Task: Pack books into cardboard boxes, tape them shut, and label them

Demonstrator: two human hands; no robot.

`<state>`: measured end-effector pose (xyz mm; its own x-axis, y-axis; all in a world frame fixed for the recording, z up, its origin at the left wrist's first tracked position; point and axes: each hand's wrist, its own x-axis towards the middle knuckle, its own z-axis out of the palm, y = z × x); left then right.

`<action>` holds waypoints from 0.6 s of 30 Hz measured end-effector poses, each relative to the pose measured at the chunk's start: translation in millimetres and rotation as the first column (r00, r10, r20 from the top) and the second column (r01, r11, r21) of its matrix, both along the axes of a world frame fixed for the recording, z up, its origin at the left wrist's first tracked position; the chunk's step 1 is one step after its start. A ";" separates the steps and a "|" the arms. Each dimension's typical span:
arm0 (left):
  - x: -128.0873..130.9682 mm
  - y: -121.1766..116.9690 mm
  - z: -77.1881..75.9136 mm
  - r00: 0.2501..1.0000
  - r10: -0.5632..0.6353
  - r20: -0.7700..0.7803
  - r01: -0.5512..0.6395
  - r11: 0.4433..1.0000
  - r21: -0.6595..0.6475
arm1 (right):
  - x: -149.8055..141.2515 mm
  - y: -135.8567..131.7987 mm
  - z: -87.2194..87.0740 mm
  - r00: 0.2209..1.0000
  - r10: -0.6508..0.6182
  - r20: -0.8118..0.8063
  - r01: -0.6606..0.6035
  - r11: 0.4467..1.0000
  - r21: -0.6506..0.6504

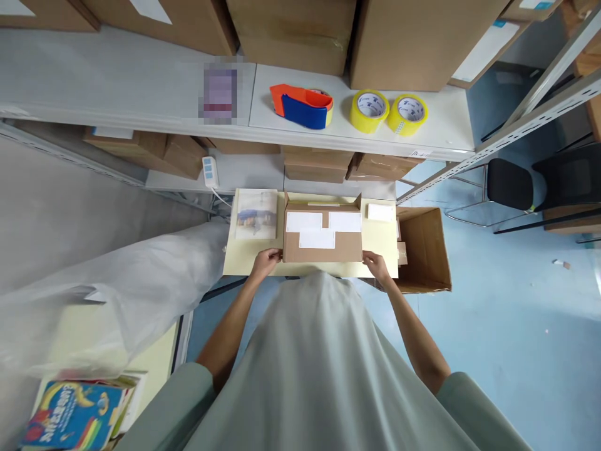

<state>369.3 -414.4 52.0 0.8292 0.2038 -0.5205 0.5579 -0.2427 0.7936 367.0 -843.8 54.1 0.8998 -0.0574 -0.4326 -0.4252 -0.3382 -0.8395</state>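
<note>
A brown cardboard box (323,255) with several white labels on its lid sits on the pale yellow table (310,269) in front of me. At the box's near left corner, the fingers of my left hand (267,262) are closed against its edge. My right hand (377,266) pinches the near right corner in the same way. Left of the box lies a flat printed sheet or booklet (256,215) with a landscape picture. To its right is a small stack of white labels or cards (381,213).
A shelf (164,81) above the table holds an orange and blue tape dispenser (303,108), yellow tape rolls (369,111) and large cartons. An open carton (425,250) stands right of the table. Plastic wrap (154,269) and books (77,410) lie at left; a power strip (210,171) hangs behind.
</note>
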 end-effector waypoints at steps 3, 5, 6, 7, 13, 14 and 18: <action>31.1 2.4 -3.1 0.998 0.044 0.054 -0.044 0.999 0.003 | 31.1 -6.4 4.1 0.998 -0.042 0.039 0.043 0.999 -0.026; 54.8 0.0 -3.6 0.994 0.067 0.086 -0.068 0.998 0.017 | 53.7 -4.6 8.9 0.995 -0.071 0.066 0.074 0.997 -0.035; 65.4 -2.3 -3.4 0.993 0.072 0.097 -0.074 0.997 0.024 | 63.8 -1.8 11.4 0.994 -0.076 0.075 0.079 0.996 -0.042; 74.6 -5.0 -2.9 0.992 0.074 0.106 -0.077 0.997 0.030 | 72.4 2.0 13.8 0.994 -0.072 0.083 0.077 0.996 -0.051; 91.2 -15.8 6.9 0.991 0.061 0.119 -0.069 0.996 0.063 | 90.5 22.4 27.8 0.992 -0.027 0.125 0.039 0.995 -0.093; 89.7 -15.3 10.1 0.991 0.059 0.122 -0.067 0.996 0.066 | 89.1 22.8 31.0 0.991 -0.025 0.134 0.037 0.995 -0.094; 83.2 -9.5 27.4 0.979 0.050 0.198 -0.066 0.995 0.071 | 79.4 15.7 47.4 0.981 0.015 0.192 -0.003 0.998 -0.062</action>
<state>452.5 -423.9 79.4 0.8990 0.2876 -0.3303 0.4086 -0.2789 0.8690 446.4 -828.1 101.5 0.9664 -0.0697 -0.2473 -0.2544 -0.3944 -0.8830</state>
